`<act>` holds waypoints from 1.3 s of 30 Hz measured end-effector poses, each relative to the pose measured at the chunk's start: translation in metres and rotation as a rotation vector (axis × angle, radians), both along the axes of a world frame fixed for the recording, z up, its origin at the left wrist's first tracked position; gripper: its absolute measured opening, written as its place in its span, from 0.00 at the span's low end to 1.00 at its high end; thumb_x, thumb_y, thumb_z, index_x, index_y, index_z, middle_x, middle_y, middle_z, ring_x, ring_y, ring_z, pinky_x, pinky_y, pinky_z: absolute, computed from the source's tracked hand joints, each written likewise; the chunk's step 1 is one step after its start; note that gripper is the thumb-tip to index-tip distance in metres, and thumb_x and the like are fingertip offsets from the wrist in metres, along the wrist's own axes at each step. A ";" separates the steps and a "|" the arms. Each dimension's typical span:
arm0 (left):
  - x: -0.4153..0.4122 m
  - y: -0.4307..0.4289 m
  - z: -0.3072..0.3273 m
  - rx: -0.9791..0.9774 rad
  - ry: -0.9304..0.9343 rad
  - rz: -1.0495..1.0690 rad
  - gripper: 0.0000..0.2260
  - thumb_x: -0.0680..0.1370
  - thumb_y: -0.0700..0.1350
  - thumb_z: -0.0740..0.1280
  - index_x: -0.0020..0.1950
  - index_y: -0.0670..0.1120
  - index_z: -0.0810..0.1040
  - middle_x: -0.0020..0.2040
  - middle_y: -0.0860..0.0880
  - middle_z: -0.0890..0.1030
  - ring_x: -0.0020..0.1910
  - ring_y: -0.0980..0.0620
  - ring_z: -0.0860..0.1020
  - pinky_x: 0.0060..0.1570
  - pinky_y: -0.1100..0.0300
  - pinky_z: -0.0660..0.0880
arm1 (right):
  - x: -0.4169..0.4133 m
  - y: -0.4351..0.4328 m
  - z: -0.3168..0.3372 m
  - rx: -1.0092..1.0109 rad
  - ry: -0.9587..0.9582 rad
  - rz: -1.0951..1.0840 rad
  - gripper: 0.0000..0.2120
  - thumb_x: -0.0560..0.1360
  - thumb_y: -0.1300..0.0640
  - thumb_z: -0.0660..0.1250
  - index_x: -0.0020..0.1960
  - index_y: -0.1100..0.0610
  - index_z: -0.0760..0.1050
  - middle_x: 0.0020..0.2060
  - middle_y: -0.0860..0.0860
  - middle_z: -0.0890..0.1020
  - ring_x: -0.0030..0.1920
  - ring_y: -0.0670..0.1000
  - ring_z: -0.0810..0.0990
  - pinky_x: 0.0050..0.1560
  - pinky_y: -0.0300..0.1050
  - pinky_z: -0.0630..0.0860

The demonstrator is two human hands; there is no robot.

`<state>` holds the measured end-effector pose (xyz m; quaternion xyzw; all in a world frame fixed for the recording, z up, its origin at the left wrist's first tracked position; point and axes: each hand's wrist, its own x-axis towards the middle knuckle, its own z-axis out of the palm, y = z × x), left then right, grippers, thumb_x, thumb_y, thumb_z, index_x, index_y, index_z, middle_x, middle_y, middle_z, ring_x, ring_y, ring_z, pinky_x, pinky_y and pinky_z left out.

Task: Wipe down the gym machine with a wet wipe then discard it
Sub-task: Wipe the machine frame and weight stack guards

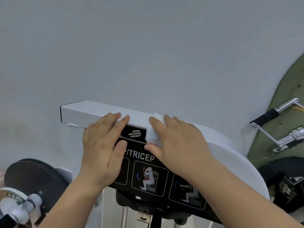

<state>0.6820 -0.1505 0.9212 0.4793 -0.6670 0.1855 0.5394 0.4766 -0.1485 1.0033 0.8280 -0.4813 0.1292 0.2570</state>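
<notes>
On the white machine [92, 111], the wipe [152, 135] lies crumpled.

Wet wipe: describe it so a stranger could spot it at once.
Start at the white gym machine in the lower middle, with its black label reading TRICEP. At the label's top edge, the right hand presses a crumpled white wet wipe against the machine. It is the only soft, wrinkled thing there; the left hand beside it holds nothing.
</notes>
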 end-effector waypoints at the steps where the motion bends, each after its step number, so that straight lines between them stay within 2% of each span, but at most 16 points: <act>1: 0.002 0.000 0.000 0.003 -0.010 -0.008 0.30 0.84 0.62 0.45 0.75 0.47 0.73 0.74 0.47 0.72 0.74 0.42 0.68 0.66 0.31 0.63 | -0.007 0.004 -0.001 -0.005 -0.011 -0.024 0.32 0.78 0.30 0.53 0.75 0.46 0.58 0.62 0.51 0.74 0.60 0.55 0.75 0.56 0.51 0.71; 5: 0.014 0.002 0.001 -0.020 -0.009 0.006 0.30 0.84 0.62 0.48 0.74 0.46 0.74 0.75 0.45 0.72 0.76 0.41 0.67 0.70 0.31 0.62 | -0.008 0.008 0.002 -0.011 0.013 -0.086 0.33 0.77 0.29 0.49 0.74 0.47 0.59 0.62 0.50 0.74 0.61 0.55 0.75 0.56 0.50 0.72; 8: 0.037 -0.002 -0.001 -0.012 0.105 0.110 0.27 0.82 0.59 0.52 0.72 0.45 0.76 0.75 0.43 0.71 0.76 0.39 0.66 0.71 0.33 0.61 | 0.017 0.003 0.003 -0.025 0.053 -0.060 0.31 0.78 0.29 0.52 0.71 0.50 0.62 0.59 0.50 0.75 0.58 0.55 0.76 0.50 0.50 0.69; 12: 0.079 -0.014 0.002 0.045 0.205 0.190 0.27 0.82 0.59 0.49 0.72 0.47 0.76 0.75 0.43 0.72 0.76 0.41 0.66 0.72 0.34 0.62 | 0.061 -0.008 0.003 -0.067 0.078 0.019 0.28 0.80 0.31 0.55 0.67 0.52 0.63 0.55 0.52 0.75 0.54 0.55 0.76 0.46 0.48 0.65; 15: 0.097 -0.017 -0.004 -0.029 0.178 0.103 0.28 0.85 0.59 0.46 0.73 0.46 0.75 0.75 0.45 0.72 0.76 0.44 0.67 0.72 0.35 0.63 | 0.098 -0.022 0.002 -0.081 0.084 0.078 0.28 0.80 0.33 0.56 0.69 0.52 0.63 0.56 0.53 0.76 0.54 0.56 0.76 0.45 0.49 0.67; 18: 0.100 -0.015 -0.018 -0.074 0.377 -0.145 0.24 0.85 0.56 0.47 0.77 0.50 0.68 0.78 0.51 0.68 0.79 0.52 0.63 0.76 0.37 0.60 | 0.143 -0.037 0.004 -0.073 0.065 0.144 0.27 0.81 0.35 0.56 0.71 0.53 0.63 0.58 0.54 0.76 0.55 0.58 0.77 0.45 0.51 0.67; 21: 0.101 -0.011 -0.022 -0.064 0.547 -0.272 0.23 0.84 0.55 0.48 0.77 0.53 0.66 0.79 0.54 0.66 0.79 0.54 0.62 0.78 0.43 0.60 | 0.190 -0.053 0.005 -0.032 0.083 0.183 0.24 0.84 0.41 0.56 0.73 0.54 0.62 0.59 0.56 0.76 0.56 0.58 0.77 0.46 0.52 0.67; 24: 0.103 -0.009 -0.020 -0.039 0.613 -0.320 0.27 0.83 0.57 0.49 0.78 0.47 0.66 0.78 0.53 0.68 0.78 0.56 0.64 0.77 0.51 0.61 | 0.217 -0.065 0.006 -0.002 0.095 0.194 0.22 0.84 0.46 0.57 0.74 0.54 0.61 0.60 0.56 0.76 0.57 0.57 0.76 0.46 0.50 0.65; 26: 0.106 -0.008 -0.022 -0.021 0.621 -0.334 0.28 0.83 0.58 0.49 0.79 0.46 0.65 0.78 0.54 0.68 0.78 0.57 0.64 0.77 0.54 0.60 | 0.216 -0.066 0.007 0.010 0.124 0.202 0.24 0.85 0.47 0.57 0.77 0.53 0.57 0.63 0.56 0.75 0.59 0.58 0.75 0.46 0.50 0.66; 30: 0.107 -0.007 -0.031 0.023 0.576 -0.334 0.25 0.84 0.59 0.48 0.79 0.52 0.63 0.80 0.58 0.64 0.79 0.58 0.61 0.78 0.55 0.58 | 0.175 -0.048 0.006 -0.039 0.160 0.185 0.27 0.85 0.43 0.54 0.80 0.52 0.52 0.63 0.57 0.73 0.60 0.59 0.75 0.49 0.53 0.70; 33: 0.105 -0.008 -0.037 0.015 0.515 -0.300 0.27 0.84 0.57 0.48 0.82 0.49 0.59 0.81 0.57 0.61 0.80 0.57 0.58 0.79 0.53 0.57 | 0.134 -0.032 0.003 -0.091 0.165 0.121 0.28 0.85 0.42 0.52 0.80 0.52 0.51 0.61 0.55 0.74 0.58 0.58 0.76 0.49 0.51 0.70; 36: 0.105 -0.009 -0.036 0.021 0.481 -0.270 0.29 0.84 0.62 0.45 0.83 0.50 0.57 0.82 0.56 0.59 0.81 0.56 0.57 0.79 0.49 0.57 | 0.115 -0.025 0.006 -0.067 0.158 0.087 0.28 0.84 0.39 0.50 0.80 0.50 0.50 0.61 0.54 0.74 0.57 0.57 0.76 0.51 0.51 0.72; 39: 0.106 -0.009 -0.038 0.051 0.462 -0.275 0.30 0.84 0.63 0.46 0.83 0.51 0.57 0.82 0.57 0.58 0.81 0.58 0.56 0.80 0.53 0.56 | 0.126 -0.031 0.010 -0.045 0.170 0.080 0.30 0.84 0.37 0.50 0.80 0.50 0.50 0.62 0.56 0.75 0.59 0.58 0.76 0.51 0.53 0.74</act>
